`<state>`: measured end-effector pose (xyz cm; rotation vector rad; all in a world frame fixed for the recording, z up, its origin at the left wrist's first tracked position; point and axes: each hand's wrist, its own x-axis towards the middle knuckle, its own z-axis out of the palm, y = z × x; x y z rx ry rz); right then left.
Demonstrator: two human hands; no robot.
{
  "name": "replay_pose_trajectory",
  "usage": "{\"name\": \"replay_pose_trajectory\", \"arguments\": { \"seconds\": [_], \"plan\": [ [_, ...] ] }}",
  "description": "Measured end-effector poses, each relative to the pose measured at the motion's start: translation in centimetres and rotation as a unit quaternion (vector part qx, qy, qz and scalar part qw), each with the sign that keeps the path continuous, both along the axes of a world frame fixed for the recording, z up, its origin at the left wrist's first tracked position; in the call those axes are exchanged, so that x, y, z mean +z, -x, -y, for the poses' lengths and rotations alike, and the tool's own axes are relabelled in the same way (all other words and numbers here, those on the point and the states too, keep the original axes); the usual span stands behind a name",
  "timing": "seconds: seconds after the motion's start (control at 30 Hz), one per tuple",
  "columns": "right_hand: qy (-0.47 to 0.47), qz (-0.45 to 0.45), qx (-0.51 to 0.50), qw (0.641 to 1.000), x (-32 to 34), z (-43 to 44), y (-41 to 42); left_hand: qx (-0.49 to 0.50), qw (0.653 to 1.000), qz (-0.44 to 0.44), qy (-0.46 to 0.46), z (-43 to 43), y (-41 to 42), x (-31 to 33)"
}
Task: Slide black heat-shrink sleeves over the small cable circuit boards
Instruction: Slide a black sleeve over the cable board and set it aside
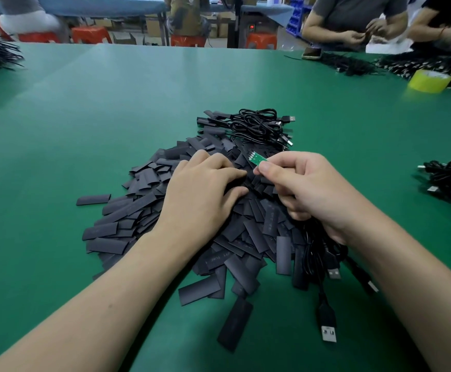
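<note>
Job is not done yet: right hand [307, 189] pinches a bare green circuit board [257, 159]; left hand [200, 189] lies loose on flat black sleeves [111, 232].

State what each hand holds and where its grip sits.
The right hand pinches the green circuit board by its near end; the left hand rests on the sleeve pile, holding nothing.

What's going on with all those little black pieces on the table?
Someone is putting black sleeves on cable boards. The right hand pinches a small green circuit board, with no sleeve on it yet. The left hand rests on the pile of black sleeves on the green table, probably feeling for one.
</note>
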<state>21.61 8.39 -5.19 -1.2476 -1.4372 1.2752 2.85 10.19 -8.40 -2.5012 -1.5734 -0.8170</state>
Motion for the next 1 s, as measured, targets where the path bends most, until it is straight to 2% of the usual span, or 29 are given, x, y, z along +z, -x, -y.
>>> {"name": "replay_pose_trajectory", "arguments": {
  "seconds": [0.13,0.33,0.53,0.7,0.8,0.93,1.0],
  "plan": [
    [-0.002,-0.001,-0.006,1.0,-0.4,-0.2,0.1,0.004,1.0,0.004,-0.006,0.1,-0.2,0.3],
    [-0.033,0.025,-0.018,0.999,-0.9,-0.5,-0.2,0.012,0.997,0.071,-0.007,0.5,-0.2,0.3],
    [-0.076,0.08,-0.034,0.993,-1.7,-0.8,-0.4,-0.017,0.988,0.149,-0.03,0.6,0.3,0.1],
    [-0.091,0.084,-0.028,0.992,-1.8,-0.8,-0.2,-0.065,0.975,0.21,-0.035,0.9,0.5,0.1],
    [-0.102,0.077,-0.031,0.991,-1.6,-0.7,-0.1,-0.077,0.975,0.208,-0.033,0.9,0.7,0.1],
    [-0.11,0.063,-0.016,0.992,-1.3,-0.4,0.3,-0.071,0.981,0.163,-0.081,1.0,0.8,0.5],
    [-0.103,0.049,0.0,0.994,-1.0,-0.1,0.4,-0.068,0.977,0.18,-0.088,1.0,0.9,0.5]
  ]
}}
